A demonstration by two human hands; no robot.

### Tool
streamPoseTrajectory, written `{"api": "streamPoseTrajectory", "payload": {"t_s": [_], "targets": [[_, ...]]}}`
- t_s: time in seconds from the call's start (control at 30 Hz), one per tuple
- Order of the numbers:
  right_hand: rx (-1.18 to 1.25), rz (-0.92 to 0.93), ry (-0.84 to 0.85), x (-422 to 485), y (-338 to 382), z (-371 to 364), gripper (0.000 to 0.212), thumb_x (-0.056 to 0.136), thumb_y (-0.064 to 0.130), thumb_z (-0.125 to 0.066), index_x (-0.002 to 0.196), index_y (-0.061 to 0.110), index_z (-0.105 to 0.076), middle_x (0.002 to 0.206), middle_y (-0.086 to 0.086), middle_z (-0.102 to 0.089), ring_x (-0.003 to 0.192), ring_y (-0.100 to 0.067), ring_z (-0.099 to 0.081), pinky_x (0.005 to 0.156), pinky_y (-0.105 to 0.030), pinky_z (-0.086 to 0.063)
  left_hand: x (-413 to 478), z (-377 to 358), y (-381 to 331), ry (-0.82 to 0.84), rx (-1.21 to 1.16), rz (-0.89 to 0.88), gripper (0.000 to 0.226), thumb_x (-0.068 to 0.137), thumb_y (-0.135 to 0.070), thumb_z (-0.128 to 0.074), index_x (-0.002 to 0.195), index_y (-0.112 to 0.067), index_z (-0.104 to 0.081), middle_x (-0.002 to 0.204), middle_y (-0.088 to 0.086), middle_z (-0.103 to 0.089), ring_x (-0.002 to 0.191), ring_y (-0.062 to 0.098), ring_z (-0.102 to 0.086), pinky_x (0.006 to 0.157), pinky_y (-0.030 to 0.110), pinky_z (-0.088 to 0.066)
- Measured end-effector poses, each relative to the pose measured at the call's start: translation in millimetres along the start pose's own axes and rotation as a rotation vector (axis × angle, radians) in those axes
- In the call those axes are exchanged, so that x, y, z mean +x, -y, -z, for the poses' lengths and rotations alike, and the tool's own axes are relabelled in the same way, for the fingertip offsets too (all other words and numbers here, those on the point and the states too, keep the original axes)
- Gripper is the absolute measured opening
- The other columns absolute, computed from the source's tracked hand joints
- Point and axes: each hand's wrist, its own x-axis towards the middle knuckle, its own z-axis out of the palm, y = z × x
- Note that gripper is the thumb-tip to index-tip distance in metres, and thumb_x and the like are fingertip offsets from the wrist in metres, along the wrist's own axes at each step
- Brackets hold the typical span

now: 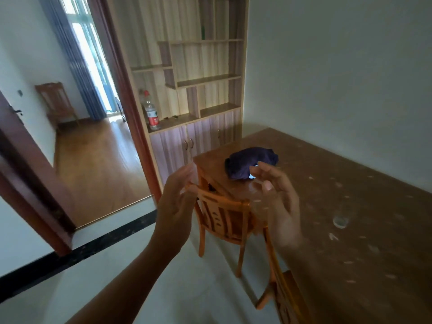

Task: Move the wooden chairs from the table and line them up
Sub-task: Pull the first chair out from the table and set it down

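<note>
While both hands hover over chair (224, 218) at table (350, 206), left hand (177, 202) and right hand (278, 202) spread wide, gripping nothing.

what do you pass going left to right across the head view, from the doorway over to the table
brown wooden chair in the far room → clear plastic bottle with red label on the cabinet → left hand → dark purple cloth bundle → right hand → small clear round lid on the table
</note>
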Motion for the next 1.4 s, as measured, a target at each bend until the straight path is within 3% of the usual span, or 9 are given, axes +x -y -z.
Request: {"api": "streamPoseTrajectory", "payload": {"t_s": [0.2, 0.3, 0.47, 0.63, 0.87, 1.07, 1.23, 1.33, 1.4], "targets": [[-0.026, -0.063, -0.072, 93.5, -78.9, -14.6, 0.042, 0.094, 0.034, -0.058, 0.129, 0.011, -0.061, 0.127, -0.006, -0.069, 0.122, -0.018, -0.064, 0.092, -0.027, -0.053, 99.0, -17.5, 90.6, 0.073, 0.028, 0.036, 0.03, 0.106, -0.033, -0.043, 0.132, -0.045, -0.053, 0.134, -0.025, -0.056, 0.13, 0.012, -0.056, 0.103, 0.04, -0.049], [-0.066, -0.079, -0.104, 130.6, -113.0, -21.5, 0.045, 0.093, 0.036, -0.057, 0.129, 0.01, -0.061, 0.127, -0.006, -0.069, 0.121, -0.016, -0.063, 0.092, -0.024, -0.051, 142.8, -24.8, 137.5, 0.135, 0.018, 0.051, 0.038, 0.105, -0.031, -0.043, 0.139, -0.017, -0.053, 0.144, -0.005, -0.054, 0.135, 0.019, -0.053, 0.106, 0.052, -0.047], [-0.136, -0.129, -0.188, 174.8, -173.9, -29.0, 0.044, 0.094, 0.035, -0.057, 0.13, 0.009, -0.06, 0.129, -0.011, -0.066, 0.122, -0.017, -0.062, 0.092, -0.022, -0.05, 203.5, -34.5, 205.0, 0.208, 0.006, 0.105, 0.05, 0.102, -0.045, -0.045, 0.144, -0.018, -0.051, 0.144, -0.01, -0.056, 0.13, -0.007, -0.05, 0.1, 0.011, -0.044], [-0.235, -0.17, -0.345, 195.9, -237.9, -52.4, 0.046, 0.093, 0.031, -0.057, 0.128, 0.001, -0.059, 0.126, -0.018, -0.066, 0.12, -0.026, -0.063, 0.095, -0.028, -0.049, 251.0, -33.1, 272.7, 0.391, -0.231, 0.197, 0.049, 0.098, -0.037, -0.054, 0.145, -0.024, -0.049, 0.146, -0.006, -0.055, 0.136, 0.008, -0.051, 0.105, 0.029, -0.046], [-0.439, -0.253, -0.465, 201.0, -298.8, -89.4, 0.04, 0.094, 0.029, -0.059, 0.125, 0.004, -0.062, 0.117, -0.005, -0.07, 0.106, -0.004, -0.068, 0.085, -0.017, -0.052, 288.2, -19.6, 351.6, 0.636, -0.274, 0.206, 0.051, 0.094, -0.041, -0.054, 0.142, -0.023, -0.048, 0.142, 0.002, -0.054, 0.123, 0.007, -0.058, 0.091, 0.015, -0.049], [-0.977, -0.411, -0.181, 186.1, -364.1, -87.5, 0.048, 0.089, 0.053, -0.063, 0.131, 0.032, -0.055, 0.128, 0.004, -0.063, 0.117, -0.015, -0.06, 0.1, -0.034, -0.05, 281.8, -17.7, 428.4, 0.797, -0.1, 0.116, 0.066, 0.092, -0.042, -0.059, 0.146, -0.007, -0.045, 0.147, 0.012, -0.049, 0.136, 0.025, -0.05, 0.108, 0.041, -0.047], [-1.455, -0.763, 0.358, 170.5, -426.1, -65.6, 0.092, 0.073, 0.081, -0.048, 0.15, 0.032, -0.036, 0.154, 0.0, -0.043, 0.144, -0.031, -0.034, 0.119, -0.052, -0.027, 261.6, -23.4, 495.3, 1.158, 0.448, 0.061, 0.104, 0.079, -0.063, -0.072, 0.158, -0.019, -0.02, 0.159, 0.012, -0.032, 0.145, 0.028, -0.034, 0.115, 0.044, -0.037], [-1.566, -0.913, 0.573, 158.0, -449.6, -46.5, 0.073, 0.08, 0.069, -0.059, 0.141, 0.033, -0.045, 0.151, -0.003, -0.047, 0.145, -0.035, -0.033, 0.12, -0.055, -0.019, 252.8, -27.2, 525.8, 1.355, 0.807, -0.123, 0.1, 0.073, -0.062, -0.08, 0.151, -0.023, -0.032, 0.146, 0.008, -0.05, 0.134, 0.03, -0.052, 0.108, 0.047, -0.045], [-1.614, -0.929, 0.574, 158.2, -456.6, -36.4, 0.043, 0.086, 0.049, -0.061, 0.126, 0.034, -0.056, 0.133, -0.001, -0.062, 0.133, -0.033, -0.048, 0.116, -0.053, -0.028, 254.1, -35.3, 532.1, 1.412, 0.971, -0.183, 0.06, 0.081, -0.052, -0.077, 0.129, -0.023, -0.054, 0.115, -0.001, -0.066, 0.106, 0.023, -0.068, 0.09, 0.038, -0.053]]}}
